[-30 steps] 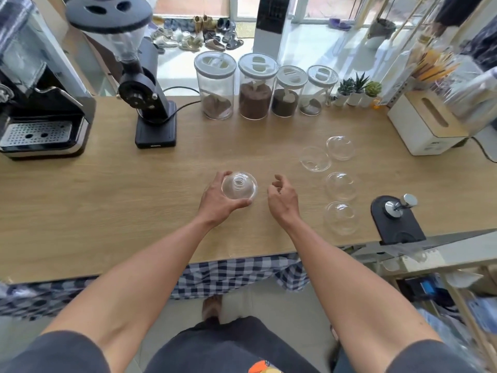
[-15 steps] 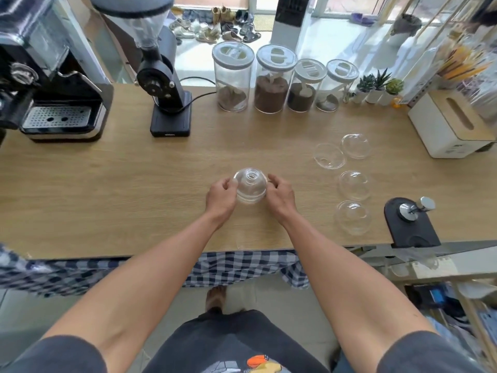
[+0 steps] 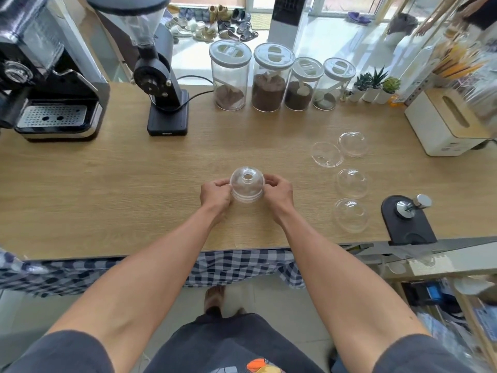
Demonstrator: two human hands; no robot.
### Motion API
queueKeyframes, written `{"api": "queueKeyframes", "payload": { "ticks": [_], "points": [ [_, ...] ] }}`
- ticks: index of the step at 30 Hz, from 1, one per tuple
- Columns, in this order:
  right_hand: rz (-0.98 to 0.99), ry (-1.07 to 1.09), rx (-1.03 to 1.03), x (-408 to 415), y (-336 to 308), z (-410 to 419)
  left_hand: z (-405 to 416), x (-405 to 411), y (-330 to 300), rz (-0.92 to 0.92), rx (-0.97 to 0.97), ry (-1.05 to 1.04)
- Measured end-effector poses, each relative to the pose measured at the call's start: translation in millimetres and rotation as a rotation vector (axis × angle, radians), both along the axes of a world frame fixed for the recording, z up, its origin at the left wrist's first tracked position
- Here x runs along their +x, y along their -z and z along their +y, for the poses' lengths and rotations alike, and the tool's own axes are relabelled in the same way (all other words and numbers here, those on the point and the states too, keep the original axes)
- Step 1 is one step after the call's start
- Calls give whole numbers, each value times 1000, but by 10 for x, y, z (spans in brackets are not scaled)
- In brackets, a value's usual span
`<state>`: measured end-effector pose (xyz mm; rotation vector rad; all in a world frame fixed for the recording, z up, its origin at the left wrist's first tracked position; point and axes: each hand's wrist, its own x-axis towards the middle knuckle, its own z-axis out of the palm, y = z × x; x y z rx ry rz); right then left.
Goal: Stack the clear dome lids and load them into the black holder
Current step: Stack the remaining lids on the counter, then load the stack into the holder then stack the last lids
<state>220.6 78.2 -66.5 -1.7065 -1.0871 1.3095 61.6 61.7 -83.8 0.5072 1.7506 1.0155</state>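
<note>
Both hands, left hand (image 3: 215,195) and right hand (image 3: 278,193), fingers curled on lid stack (image 3: 247,188); four loose lids (image 3: 352,183) right of stack unstacked, holder loading pending

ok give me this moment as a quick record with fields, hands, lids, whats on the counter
left hand: left hand grips the left side of the held lid stack
right hand: right hand grips its right side
stack: dome up, hole on top, about mid counter
loose lids: four to the right, rear-left lid, rear-right lid, middle lid, near lid
black holder: cannot tell which item it is
counter: wooden counter; grinder, four jars, espresso machine along the back
</note>
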Motion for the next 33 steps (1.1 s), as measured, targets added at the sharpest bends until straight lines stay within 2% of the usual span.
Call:
{"api": "queueKeyframes", "payload": {
  "ticks": [8, 14, 19, 26, 33],
  "points": [
    [137, 51, -86, 11, 58, 47, 26, 26, -100, -91, 7, -90],
    [139, 9, -33, -96, -38, 78, 52, -118, -198, -138, 78, -130],
    [214, -60, 1, -431, -297, 195, 47, -439, -440, -163, 142, -187],
    [231, -279, 63, -1425, -730, 265, -175, -1360, -840, -139, 237, -368],
    [254, -532, 96, -3042, -1129, 14, -798, -2703, -1436, -28, 339, -599]
  ]
}}
